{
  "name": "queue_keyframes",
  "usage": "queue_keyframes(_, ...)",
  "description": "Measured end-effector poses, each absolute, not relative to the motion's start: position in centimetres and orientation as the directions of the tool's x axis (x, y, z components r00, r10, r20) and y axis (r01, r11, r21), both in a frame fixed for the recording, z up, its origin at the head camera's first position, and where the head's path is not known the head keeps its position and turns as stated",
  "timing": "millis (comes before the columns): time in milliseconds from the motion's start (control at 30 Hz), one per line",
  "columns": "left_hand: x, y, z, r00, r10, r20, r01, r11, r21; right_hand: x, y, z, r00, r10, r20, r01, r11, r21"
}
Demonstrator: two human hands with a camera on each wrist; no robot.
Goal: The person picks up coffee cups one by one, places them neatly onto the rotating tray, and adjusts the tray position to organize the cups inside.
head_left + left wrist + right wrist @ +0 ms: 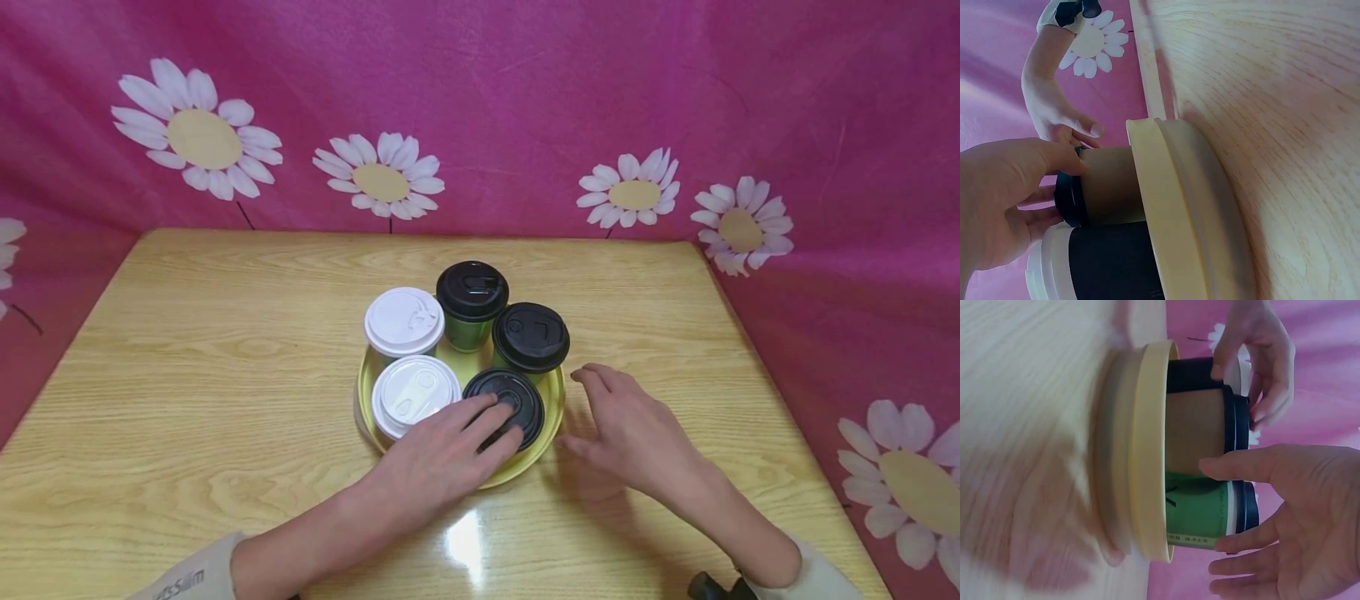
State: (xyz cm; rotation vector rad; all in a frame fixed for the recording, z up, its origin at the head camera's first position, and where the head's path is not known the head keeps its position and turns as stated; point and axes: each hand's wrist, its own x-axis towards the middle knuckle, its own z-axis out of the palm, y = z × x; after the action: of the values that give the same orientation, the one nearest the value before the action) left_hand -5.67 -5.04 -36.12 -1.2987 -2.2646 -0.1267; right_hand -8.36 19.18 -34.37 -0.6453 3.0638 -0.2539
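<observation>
Five cups with lids stand upright on a round yellow tray [555,417]. My left hand [442,454] reaches over the front right one, a brown paper cup [1110,187] with a black lid [529,402]. The thumb lies against the cup's upper side, and the fingers are bent over the far part of the lid. To the right of the tray, my right hand [637,433] holds nothing, its fingers apart. Nearest to it in the right wrist view are the brown cup and a green paper cup [1197,506] with a black lid.
Two white-lidded cups, one at the front left [416,392] and one at the back left [405,321], share the tray with a black-lidded green cup [471,300] at the back. Beneath is a wooden table [225,375]. A pink flowered cloth [510,108] hangs around it.
</observation>
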Motion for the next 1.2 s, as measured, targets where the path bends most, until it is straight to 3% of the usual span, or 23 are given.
queue_keyframes(433,-5.4,-5.9,-34.3,-0.412,0.701,0.582,0.857,0.515,-0.012,-8.6,20.4,-34.2,-0.918,-0.392,0.062,-0.396,0.912,-0.109)
queue_keyframes(667,-6.0,-6.9,-33.3,-0.416,0.672,0.613,0.821,0.568,-0.065,-9.1,21.1,-34.2,-0.879,-0.452,0.153,-0.463,0.885,-0.049)
queue_keyframes(800,-6.6,-7.9,-32.6,-0.459,0.672,0.582,0.791,0.607,-0.077,-9.6,21.5,-34.2,-0.868,-0.459,0.19,-0.47,0.883,-0.012)
queue_keyframes(1000,-7.4,-9.8,-31.8,-0.575,0.625,0.528,0.73,0.683,-0.012,-10.3,22.1,-34.0,-0.888,-0.423,0.18,-0.433,0.901,-0.018)
queue_keyframes(1200,-8.4,-11.9,-31.1,-0.629,0.53,0.569,0.68,0.73,0.07,-11.2,22.6,-33.7,-0.9,-0.406,0.159,-0.42,0.905,-0.063)
